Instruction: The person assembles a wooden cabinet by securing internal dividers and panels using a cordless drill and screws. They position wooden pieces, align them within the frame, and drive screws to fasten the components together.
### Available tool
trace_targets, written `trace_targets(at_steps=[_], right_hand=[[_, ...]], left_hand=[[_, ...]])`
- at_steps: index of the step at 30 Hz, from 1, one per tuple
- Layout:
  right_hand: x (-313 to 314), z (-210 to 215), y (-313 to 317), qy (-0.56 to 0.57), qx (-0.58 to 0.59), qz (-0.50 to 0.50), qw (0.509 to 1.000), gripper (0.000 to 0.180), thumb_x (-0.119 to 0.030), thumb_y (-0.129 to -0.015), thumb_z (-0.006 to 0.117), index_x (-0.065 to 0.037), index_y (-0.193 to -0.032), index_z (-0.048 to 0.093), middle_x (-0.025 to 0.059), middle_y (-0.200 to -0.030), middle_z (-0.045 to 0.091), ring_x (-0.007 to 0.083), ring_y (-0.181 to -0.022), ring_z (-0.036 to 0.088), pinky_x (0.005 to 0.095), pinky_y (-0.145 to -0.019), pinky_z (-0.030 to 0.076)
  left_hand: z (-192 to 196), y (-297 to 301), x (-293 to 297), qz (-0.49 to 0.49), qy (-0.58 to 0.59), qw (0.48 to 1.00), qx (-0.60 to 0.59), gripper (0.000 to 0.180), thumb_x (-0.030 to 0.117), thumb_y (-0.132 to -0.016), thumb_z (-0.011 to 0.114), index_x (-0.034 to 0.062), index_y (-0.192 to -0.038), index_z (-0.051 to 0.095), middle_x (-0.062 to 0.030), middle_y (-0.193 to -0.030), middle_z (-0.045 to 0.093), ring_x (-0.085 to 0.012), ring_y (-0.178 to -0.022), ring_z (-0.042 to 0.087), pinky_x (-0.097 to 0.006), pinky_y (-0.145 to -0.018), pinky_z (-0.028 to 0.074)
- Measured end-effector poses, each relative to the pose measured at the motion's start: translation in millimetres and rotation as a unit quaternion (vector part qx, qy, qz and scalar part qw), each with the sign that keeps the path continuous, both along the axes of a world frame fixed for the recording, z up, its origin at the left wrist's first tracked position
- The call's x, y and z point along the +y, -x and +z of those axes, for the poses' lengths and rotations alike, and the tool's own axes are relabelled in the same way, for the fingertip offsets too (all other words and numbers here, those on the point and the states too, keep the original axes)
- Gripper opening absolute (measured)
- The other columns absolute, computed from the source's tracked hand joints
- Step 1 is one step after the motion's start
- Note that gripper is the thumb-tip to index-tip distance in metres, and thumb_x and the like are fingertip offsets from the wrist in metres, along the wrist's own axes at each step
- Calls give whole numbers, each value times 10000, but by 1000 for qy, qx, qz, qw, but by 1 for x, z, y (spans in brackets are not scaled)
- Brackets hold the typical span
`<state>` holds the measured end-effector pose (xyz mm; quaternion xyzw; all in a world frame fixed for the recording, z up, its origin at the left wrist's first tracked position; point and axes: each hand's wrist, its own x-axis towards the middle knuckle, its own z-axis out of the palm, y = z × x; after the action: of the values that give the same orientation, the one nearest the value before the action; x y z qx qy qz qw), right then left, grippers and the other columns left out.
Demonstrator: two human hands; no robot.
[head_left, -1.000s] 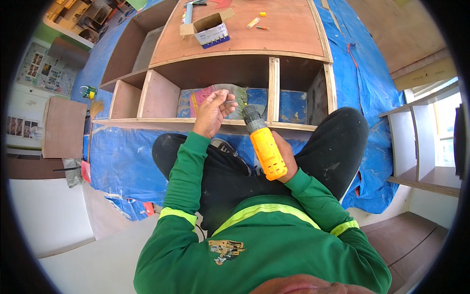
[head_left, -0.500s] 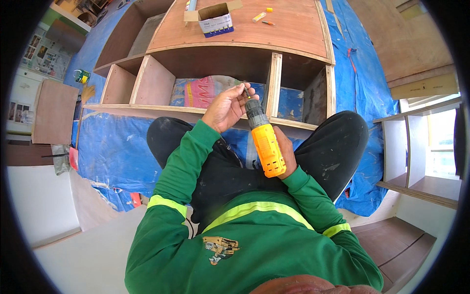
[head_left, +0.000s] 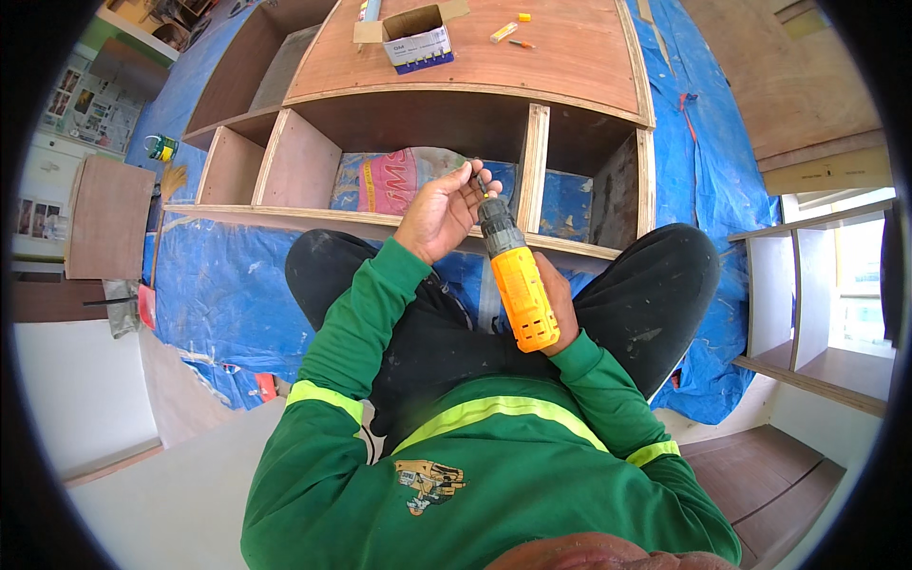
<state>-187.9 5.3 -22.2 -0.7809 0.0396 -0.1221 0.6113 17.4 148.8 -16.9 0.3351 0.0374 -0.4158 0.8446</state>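
A yellow and black cordless drill (head_left: 522,290) lies across my lap, its chuck pointing away from me. My right hand (head_left: 559,302) grips it from the right side, with the handle and most of the fingers hidden beneath the body. At the drill's front end my left hand (head_left: 442,211) is palm up, thumb and fingers pinched together on a thin dark piece (head_left: 479,175) in line with the bit. That piece is too small to name surely. Just beyond both hands is the open front of a plywood cabinet frame (head_left: 370,218), lying on its back.
An open cardboard box (head_left: 420,49) stands on the plywood panel (head_left: 532,71), near a yellow-capped tube (head_left: 503,32) and an orange-tipped small item (head_left: 522,44). Blue tarpaulin (head_left: 228,285) covers the floor. A printed sack (head_left: 389,180) lies inside the frame. Another shelf unit (head_left: 807,380) is at right.
Both hands keep their hold at the drill. The drill's back end has shifted slightly toward me and to the right; otherwise the view has moved only a little.
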Motion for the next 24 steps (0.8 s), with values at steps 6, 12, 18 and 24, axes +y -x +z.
trace_targets(at_steps=[6, 12, 18, 24], right_hand=[[-3, 1, 0, 1, 9, 3, 1000, 341, -83, -906, 796, -42, -1204, 636, 175, -991, 692, 405, -915, 706, 437, -774, 535], [-2, 4, -1, 27, 19, 3, 999, 347, -91, -893, 800, -47, -1195, 635, 163, -975, 673, 381, -914, 687, 427, -773, 530], [-1, 13, -3, 121, -5, -21, 992, 344, -132, -872, 807, -39, -1160, 642, 163, -959, 638, 373, -876, 664, 431, -758, 509], [-26, 35, -17, 348, 19, -39, 936, 307, -180, -936, 680, -81, -1212, 590, 150, -991, 612, 415, -950, 633, 511, -811, 462]], left_hand=[[0, 0, -3, -7, 14, 1000, -6, 212, 228, -1135, 589, 53, -1232, 656, -72, -1118, 701, -264, -1168, 684, -406, -1065, 560], [1, 4, -7, -7, 15, 1000, 6, 191, 236, -1140, 581, 69, -1200, 654, -62, -1064, 679, -256, -1154, 677, -393, -1041, 565], [5, 5, -13, -13, 13, 1000, 3, 214, 274, -1135, 594, 68, -1162, 646, -62, -1052, 689, -289, -1203, 683, -410, -1053, 587], [5, 8, -60, 57, 60, 992, 92, 208, 308, -1142, 570, 121, -1148, 659, -54, -1087, 731, -321, -1152, 731, -517, -1001, 610]])
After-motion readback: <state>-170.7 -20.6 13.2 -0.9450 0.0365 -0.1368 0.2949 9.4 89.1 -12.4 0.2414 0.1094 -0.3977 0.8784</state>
